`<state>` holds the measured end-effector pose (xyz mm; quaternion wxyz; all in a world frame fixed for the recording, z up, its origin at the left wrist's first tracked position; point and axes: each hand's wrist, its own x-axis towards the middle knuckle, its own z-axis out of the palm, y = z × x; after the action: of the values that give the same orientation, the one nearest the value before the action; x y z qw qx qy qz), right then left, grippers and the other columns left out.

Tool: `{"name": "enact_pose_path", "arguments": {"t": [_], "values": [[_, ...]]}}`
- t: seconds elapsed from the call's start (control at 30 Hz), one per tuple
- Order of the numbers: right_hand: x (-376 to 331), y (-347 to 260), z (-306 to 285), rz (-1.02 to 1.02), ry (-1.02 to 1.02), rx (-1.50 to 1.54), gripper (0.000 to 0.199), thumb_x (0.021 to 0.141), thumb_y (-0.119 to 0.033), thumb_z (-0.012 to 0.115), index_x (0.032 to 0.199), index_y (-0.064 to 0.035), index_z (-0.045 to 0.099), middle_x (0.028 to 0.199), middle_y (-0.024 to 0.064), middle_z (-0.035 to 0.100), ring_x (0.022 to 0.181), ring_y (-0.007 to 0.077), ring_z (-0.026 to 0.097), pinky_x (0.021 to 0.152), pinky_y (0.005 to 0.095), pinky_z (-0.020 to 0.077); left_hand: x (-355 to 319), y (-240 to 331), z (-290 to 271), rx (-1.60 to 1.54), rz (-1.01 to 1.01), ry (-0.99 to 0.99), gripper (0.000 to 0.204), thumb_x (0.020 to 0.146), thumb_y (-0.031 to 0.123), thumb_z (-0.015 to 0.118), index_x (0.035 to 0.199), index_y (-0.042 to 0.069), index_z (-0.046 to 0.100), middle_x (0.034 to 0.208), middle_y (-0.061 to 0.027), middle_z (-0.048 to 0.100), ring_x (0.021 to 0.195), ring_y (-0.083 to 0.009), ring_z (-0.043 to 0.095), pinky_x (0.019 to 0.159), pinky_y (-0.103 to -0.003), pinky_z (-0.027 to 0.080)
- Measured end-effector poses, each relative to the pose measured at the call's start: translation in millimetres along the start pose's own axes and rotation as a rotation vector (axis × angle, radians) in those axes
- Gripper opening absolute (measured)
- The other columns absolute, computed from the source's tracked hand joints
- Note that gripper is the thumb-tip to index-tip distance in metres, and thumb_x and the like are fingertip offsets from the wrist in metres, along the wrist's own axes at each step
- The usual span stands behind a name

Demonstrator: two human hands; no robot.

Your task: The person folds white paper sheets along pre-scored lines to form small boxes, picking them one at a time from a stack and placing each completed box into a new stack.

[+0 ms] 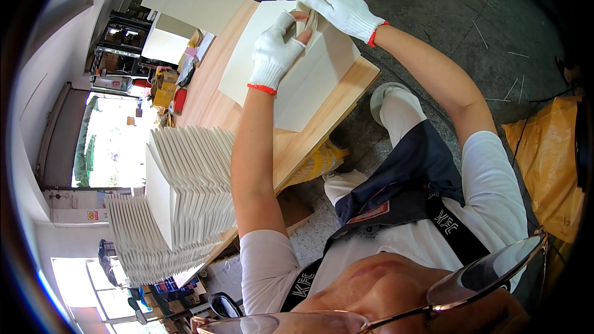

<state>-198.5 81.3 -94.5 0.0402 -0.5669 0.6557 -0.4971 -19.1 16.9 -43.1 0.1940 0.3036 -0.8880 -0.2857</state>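
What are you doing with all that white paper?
A person in white gloves is working at a wooden table. Both hands are on a white folded paper piece: the left hand presses on it, while the right hand pinches its top edge. A flat white sheet lies under it. Closer by, on the person's left, sits a big stack of finished-looking folded white pieces, lined up in rows.

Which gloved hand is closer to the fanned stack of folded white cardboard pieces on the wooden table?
Left. The left hand grips a white cardboard sheet just beyond the stack; the right hand pinches its far edge, farther off.
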Motion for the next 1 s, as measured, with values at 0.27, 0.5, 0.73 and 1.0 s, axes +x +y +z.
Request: {"name": "enact_pose_path", "arguments": {"t": [0.27,0.5,0.73,1.0], "values": [[-5.8,-1.2,-2.1,-0.153,0.056,-0.017,0.045,0.1,-0.05,0.033,0.108,-0.0177,0.064,0.081,0.0101,0.064,0.077,0.0298,0.063,0.069,0.0424,0.0477,-1.3,0.3,-1.6,0.16,0.11,0.048,0.033,0.085,0.025,0.068,0.118,0.021,0.065,0.098,-0.0119,0.07,0.081,-0.0234,0.068,0.076,-0.032,0.053],[-1.5,8.9,-3.1,-0.149,-0.005,0.038,0.05,0.1,-0.054,0.031,0.111,-0.0186,0.064,0.087,0.0088,0.065,0.079,0.0305,0.063,0.071,0.0428,0.0477,-3.7,9.7,-2.2,0.2,0.175,0.055,0.029,0.091,0.021,0.059,0.119,0.022,0.065,0.103,-0.0117,0.07,0.086,-0.0257,0.068,0.079,-0.034,0.053],[-7.5,8.9,-29.7,-0.012,-0.088,0.035,0.046,0.098,-0.051,0.043,0.102,-0.01,0.065,0.082,0.0097,0.065,0.077,0.0291,0.063,0.067,0.0386,0.0468,-12.5,20.6,-1.6,0.249,0.217,0.055,0.035,0.088,0.01,0.059,0.122,0.016,0.064,0.101,-0.0111,0.069,0.093,-0.0195,0.065,0.086,-0.03,0.049],[-12.3,-7.8,-35.2,-0.449,0.0,-0.547,0.022,0.096,-0.035,0.053,0.097,-0.0129,0.058,0.079,0.0089,0.061,0.075,0.0294,0.064,0.068,0.042,0.0509,-8.1,18.0,-4.4,0.199,0.125,0.011,0.032,0.087,0.013,0.061,0.119,0.02,0.065,0.094,-0.0096,0.068,0.082,-0.0187,0.065,0.078,-0.03,0.052]]}}
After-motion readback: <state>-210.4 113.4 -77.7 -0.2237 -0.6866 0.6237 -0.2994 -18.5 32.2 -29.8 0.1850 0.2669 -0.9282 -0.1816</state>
